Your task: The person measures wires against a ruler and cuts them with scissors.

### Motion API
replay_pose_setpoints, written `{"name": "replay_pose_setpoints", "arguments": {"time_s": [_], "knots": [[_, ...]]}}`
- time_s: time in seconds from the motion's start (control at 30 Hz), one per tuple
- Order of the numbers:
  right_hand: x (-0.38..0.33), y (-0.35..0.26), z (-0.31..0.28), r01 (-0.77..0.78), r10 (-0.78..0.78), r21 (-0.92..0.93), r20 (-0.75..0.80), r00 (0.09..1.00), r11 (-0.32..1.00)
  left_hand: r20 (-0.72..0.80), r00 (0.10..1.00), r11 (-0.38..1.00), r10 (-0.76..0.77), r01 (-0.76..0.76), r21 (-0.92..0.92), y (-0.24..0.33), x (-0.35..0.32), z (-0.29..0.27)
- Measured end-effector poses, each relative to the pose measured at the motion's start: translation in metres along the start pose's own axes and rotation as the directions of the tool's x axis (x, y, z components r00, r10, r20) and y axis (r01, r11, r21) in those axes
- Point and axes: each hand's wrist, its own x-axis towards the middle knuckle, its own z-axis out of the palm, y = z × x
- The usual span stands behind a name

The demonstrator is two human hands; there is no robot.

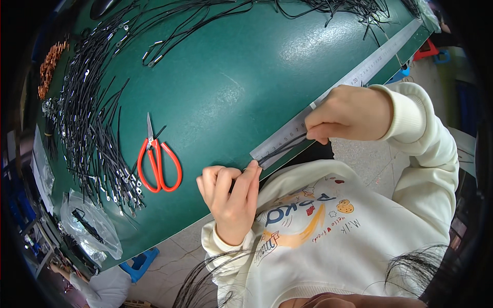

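Okay, one ruler, one pair of scissors; left hand lower-centre, right hand centre-right, both curled, pinching black wires.

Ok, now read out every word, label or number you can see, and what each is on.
I won't copy wording or figures, only place them.
White sweatshirt: large blue lettering, small red writing, partly legible.
Metal ruler: black numbers, legible near the left hand, too small at the far end.
Clear plastic bag: no legible text.

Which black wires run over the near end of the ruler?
The black wires running from the left hand to the right hand; the others lie away from both hands on the green table.
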Motion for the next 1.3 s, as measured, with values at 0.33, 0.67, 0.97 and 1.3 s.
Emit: {"name": "replay_pose_setpoints", "arguments": {"time_s": [0.33, 0.67, 0.97, 1.3], "knots": [[-0.016, 0.014, 0.001, -0.056, 0.059, 0.029, -0.096, 0.994, 0.998, 0.014, 0.999, 0.999, -0.037, 0.038, -0.008, 0.006, 0.003, -0.003], [-0.011, 0.011, 0.006, -0.191, 0.151, -0.191, -0.208, 0.967, 0.963, 0.005, 1.0, 1.0, -0.021, 0.021, 0.017, 0.002, 0.0, 0.0], [-0.006, 0.01, 0.004, -0.246, 0.221, -0.158, -0.159, 0.962, 0.956, 0.015, 0.999, 0.999, -0.048, 0.048, 0.01, 0.006, 0.003, -0.002], [-0.002, 0.013, -0.002, -0.21, 0.207, -0.043, -0.067, 0.976, 0.977, -0.025, 1.0, 1.0, -0.009, 0.01, 0.023, 0.003, 0.0, 0.002]]}}
